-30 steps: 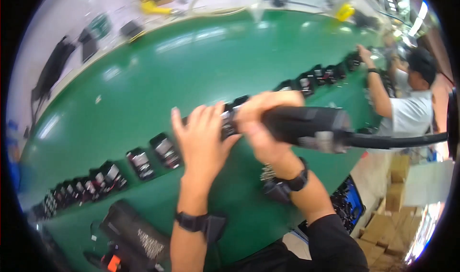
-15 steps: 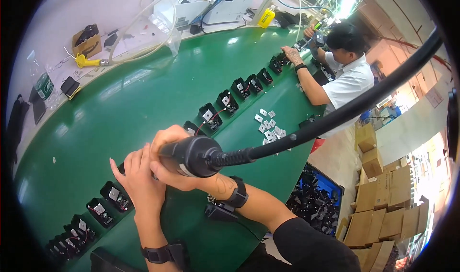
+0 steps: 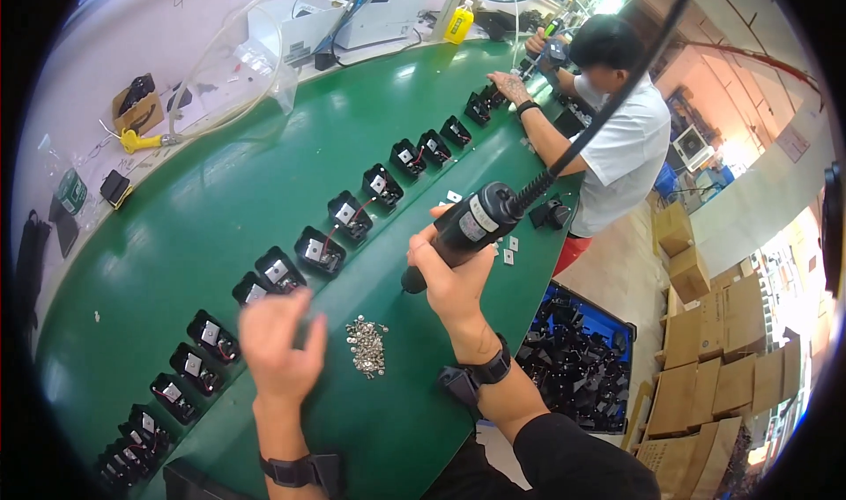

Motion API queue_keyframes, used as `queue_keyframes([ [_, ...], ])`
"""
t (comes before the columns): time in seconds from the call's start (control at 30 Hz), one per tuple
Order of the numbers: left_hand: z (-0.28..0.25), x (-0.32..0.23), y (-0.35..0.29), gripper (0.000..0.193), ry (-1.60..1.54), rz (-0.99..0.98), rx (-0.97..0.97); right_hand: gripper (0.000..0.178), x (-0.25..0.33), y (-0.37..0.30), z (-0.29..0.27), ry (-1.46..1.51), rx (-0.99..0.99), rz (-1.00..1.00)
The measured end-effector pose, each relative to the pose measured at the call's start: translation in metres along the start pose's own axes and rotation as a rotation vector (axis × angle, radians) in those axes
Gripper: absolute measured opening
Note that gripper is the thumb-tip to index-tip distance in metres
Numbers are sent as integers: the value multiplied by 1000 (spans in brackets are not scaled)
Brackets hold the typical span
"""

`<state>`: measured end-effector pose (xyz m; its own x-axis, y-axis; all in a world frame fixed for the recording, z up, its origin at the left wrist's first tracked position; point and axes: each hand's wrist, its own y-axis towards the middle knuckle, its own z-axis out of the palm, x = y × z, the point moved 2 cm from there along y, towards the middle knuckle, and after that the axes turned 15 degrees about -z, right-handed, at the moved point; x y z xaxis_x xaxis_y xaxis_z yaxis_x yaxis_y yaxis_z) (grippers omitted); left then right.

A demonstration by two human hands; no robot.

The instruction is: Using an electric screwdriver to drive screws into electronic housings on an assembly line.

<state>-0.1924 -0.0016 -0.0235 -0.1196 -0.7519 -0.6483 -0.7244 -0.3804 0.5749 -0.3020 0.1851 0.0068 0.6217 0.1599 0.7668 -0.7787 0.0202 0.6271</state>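
My right hand [image 3: 458, 284] is wrapped round a black electric screwdriver [image 3: 478, 222], whose tip points down over the green bench between the screw pile and the white plates. My left hand [image 3: 280, 346] is blurred, its thumb apart from the fingers, and no object shows in it. It hovers beside a row of black plastic housings [image 3: 280, 271], each with a white square plate and small parts inside; some have red wires. Its fingers partly cover one housing [image 3: 251, 288]. A heap of small silver screws [image 3: 367, 348] lies between my hands.
Loose white plates [image 3: 509, 251] lie partly behind the screwdriver. A co-worker [image 3: 617, 121] works at the bench's far right. A blue crate of black parts [image 3: 577, 355] stands below the bench edge, near cardboard boxes [image 3: 714, 350]. The screwdriver's cable [image 3: 608, 112] runs to upper right.
The screwdriver in my right hand has moved right, away from the housings. My left hand has come away from beside it, and the screw heap now shows. The view has shifted somewhat.
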Motion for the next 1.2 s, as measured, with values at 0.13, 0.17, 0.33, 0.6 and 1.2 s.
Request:
queue_keyframes([
  [0.13,29,-32,-16,35,51,-6,413,34,-4,1,-2,-4,58,-2],
  [0.17,34,-34,-16,35,45,-4,418,34,-5,0,-6,-54,69,-75],
  [0.33,41,-27,-24,22,84,-11,434,35,-5,-3,-10,3,43,-92],
  [0.6,40,-22,-22,12,-57,-133,441,37,-3,-4,-12,55,70,-73],
  [1.2,46,-25,-23,13,-108,-14,475,36,-1,-10,-9,72,78,-162],
])
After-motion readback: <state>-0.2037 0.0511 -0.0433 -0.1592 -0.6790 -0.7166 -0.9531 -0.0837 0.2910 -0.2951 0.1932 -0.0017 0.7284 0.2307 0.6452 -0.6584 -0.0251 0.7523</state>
